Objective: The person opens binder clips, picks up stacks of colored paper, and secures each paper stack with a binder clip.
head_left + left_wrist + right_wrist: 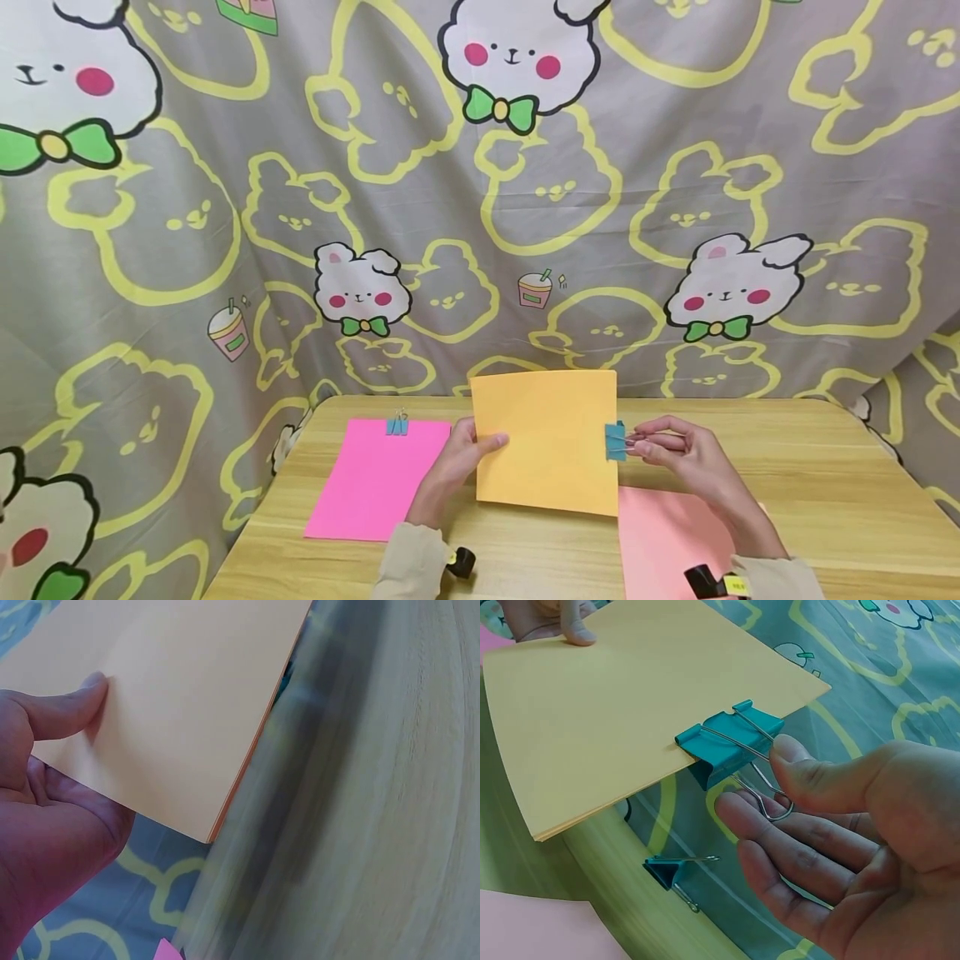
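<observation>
A stack of orange paper (547, 442) is held up over the table, gripped at its left edge by my left hand (457, 462), thumb on the front face. A teal binder clip (616, 442) sits on the stack's right edge. My right hand (693, 462) has thumb and fingers at the clip's wire handles. In the right wrist view the clip (731, 742) straddles the paper edge, its handles between thumb (817, 776) and fingers. The left wrist view shows the left thumb (71, 709) pressing the paper (172, 712).
Pink paper (378, 483) with a teal clip (397, 427) at its top lies on the table (277, 517) at left. Salmon paper (667, 533) lies under the right forearm. Another teal clip (664, 871) rests near the table edge. A patterned curtain (555, 317) hangs behind.
</observation>
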Available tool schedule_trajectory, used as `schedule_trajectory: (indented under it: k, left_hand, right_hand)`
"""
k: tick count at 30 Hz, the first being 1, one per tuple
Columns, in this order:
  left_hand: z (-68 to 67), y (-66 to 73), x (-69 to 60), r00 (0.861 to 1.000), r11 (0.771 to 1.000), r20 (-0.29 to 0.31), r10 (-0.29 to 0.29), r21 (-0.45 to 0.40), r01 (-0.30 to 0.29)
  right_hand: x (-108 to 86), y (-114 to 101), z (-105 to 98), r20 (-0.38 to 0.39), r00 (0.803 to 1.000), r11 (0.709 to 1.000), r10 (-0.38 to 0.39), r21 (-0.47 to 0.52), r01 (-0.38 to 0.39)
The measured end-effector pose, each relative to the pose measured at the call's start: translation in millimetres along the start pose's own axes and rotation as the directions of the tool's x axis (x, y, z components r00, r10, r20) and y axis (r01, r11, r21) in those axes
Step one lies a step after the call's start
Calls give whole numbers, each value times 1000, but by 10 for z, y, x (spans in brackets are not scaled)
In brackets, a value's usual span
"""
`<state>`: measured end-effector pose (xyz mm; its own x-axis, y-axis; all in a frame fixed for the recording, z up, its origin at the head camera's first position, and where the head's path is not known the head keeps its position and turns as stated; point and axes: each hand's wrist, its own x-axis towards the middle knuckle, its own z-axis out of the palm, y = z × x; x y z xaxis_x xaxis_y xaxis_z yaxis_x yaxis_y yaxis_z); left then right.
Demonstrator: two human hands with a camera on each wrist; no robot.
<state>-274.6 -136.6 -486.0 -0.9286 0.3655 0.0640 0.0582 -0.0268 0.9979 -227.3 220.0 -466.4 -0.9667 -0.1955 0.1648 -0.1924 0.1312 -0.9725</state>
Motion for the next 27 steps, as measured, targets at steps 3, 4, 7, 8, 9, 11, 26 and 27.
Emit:
schedule_trajectory:
  k: [3, 4, 7, 8, 9, 11, 26, 27]
  left_hand:
    - [6, -6, 0, 1000, 1000, -1, -3, 0, 3]
    - [6, -9, 1, 1000, 1000, -1, -2, -1, 2]
    - [8, -12, 1, 1000, 1000, 0, -3, 0, 3]
    - [9, -15, 2, 1000, 1000, 0, -4, -1, 4]
    - [8, -17, 3, 1000, 1000, 1, -4, -2, 4]
    - [7, -19, 5, 1000, 1000, 5, -3, -1, 3]
    - [-3, -24, 14, 999, 1000, 32, 3, -4, -3]
    - [-5, -28, 14, 999, 1000, 32, 3, -5, -3]
  right_hand:
    - [8, 7, 8, 7, 1000, 1000, 7, 0, -7]
    - [11, 10, 11, 8, 1000, 1000, 12, -2, -12]
    - [20, 24, 21, 14, 1000, 1000, 14, -5, -14]
    - [22, 27, 24, 15, 1000, 1000, 15, -6, -14]
    - [22, 30, 26, 16, 1000, 1000, 15, -6, -15]
    - [22, 28, 33, 17, 1000, 1000, 14, -4, -14]
    - [18, -24, 54, 6, 999, 999, 45, -5, -45]
    - [18, -25, 55, 5, 999, 999, 49, -6, -49]
